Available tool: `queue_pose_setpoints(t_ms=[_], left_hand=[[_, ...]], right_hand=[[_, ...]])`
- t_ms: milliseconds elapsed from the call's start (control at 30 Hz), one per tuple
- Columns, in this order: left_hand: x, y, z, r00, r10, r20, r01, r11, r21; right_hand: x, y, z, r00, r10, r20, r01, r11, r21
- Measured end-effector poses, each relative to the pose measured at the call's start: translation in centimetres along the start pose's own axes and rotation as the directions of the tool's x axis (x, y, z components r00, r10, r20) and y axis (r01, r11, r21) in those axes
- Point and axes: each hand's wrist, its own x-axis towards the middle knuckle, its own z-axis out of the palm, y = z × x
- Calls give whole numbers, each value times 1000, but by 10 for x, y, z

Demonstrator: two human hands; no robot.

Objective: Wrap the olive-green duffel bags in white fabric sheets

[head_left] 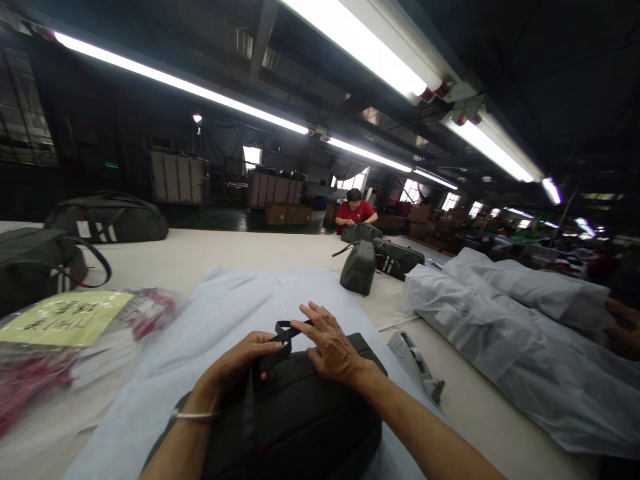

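A dark grey-green bag (310, 413) lies close in front of me on a sheet of pale bluish wrapping (270, 293). My left hand (247, 363), with a light bangle at its wrist, pinches the bag's dark strap (277, 357) above the top of the bag. Over the bag's upper side is my right hand (330, 347), its fingers spread and touching the looped part of the strap. Just right of the bag, a grey tape dispenser or similar tool (415, 360) rests on the table.
Bags in translucent wrapping (500, 333) cover the right side, with another person's hand at their far end. Several dark bags (357, 267) stand further back near a person in red (355, 212). A plastic bag with a yellow label (67, 318) and more dark bags lie left.
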Motion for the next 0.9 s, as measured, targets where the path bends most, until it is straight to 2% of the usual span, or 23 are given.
queue_pose_setpoints(t_ms=[67, 133, 267, 400, 500, 567, 633, 700, 767, 800, 867, 900], left_hand=[[-3, -1, -1, 1000, 27, -4, -27, 1000, 10], [-6, -1, -1, 998, 58, -20, -57, 998, 22], [-8, 0, 0, 989, 120, -84, -118, 992, 39], [0, -2, 2, 972, 159, -172, -147, 986, 82], [11, -7, -3, 939, 171, -299, -124, 978, 170], [19, -13, -10, 899, 149, -413, -38, 963, 267], [26, -19, -18, 838, 129, -530, 97, 921, 378], [31, -24, -22, 784, 134, -606, 236, 839, 490], [36, -27, -22, 773, 160, -614, 324, 732, 599], [37, -28, -20, 787, 171, -593, 343, 678, 650], [40, -28, -16, 837, 177, -518, 337, 578, 743], [40, -28, -14, 863, 173, -475, 324, 532, 782]], right_hand=[[13, -13, 0, 997, -74, 13, 74, 997, 6], [25, -23, 6, 992, -120, -27, 120, 993, -12], [39, -27, 14, 973, -200, -119, 191, 978, -82], [44, -31, -4, 944, -272, -187, 247, 958, -146], [37, -51, -33, 946, -318, -58, 304, 937, -172], [22, -71, -49, 954, -271, 124, 288, 946, -146], [-3, -92, -51, 939, -188, 287, 227, 968, -108], [-37, -110, -34, 917, -127, 379, 166, 983, -72], [-73, -123, 2, 910, -63, 409, 86, 996, -39], [-90, -127, 24, 908, 6, 420, 7, 1000, -28], [-118, -132, 66, 923, 154, 352, -167, 986, 7], [-128, -133, 83, 929, 186, 321, -213, 976, 50]])
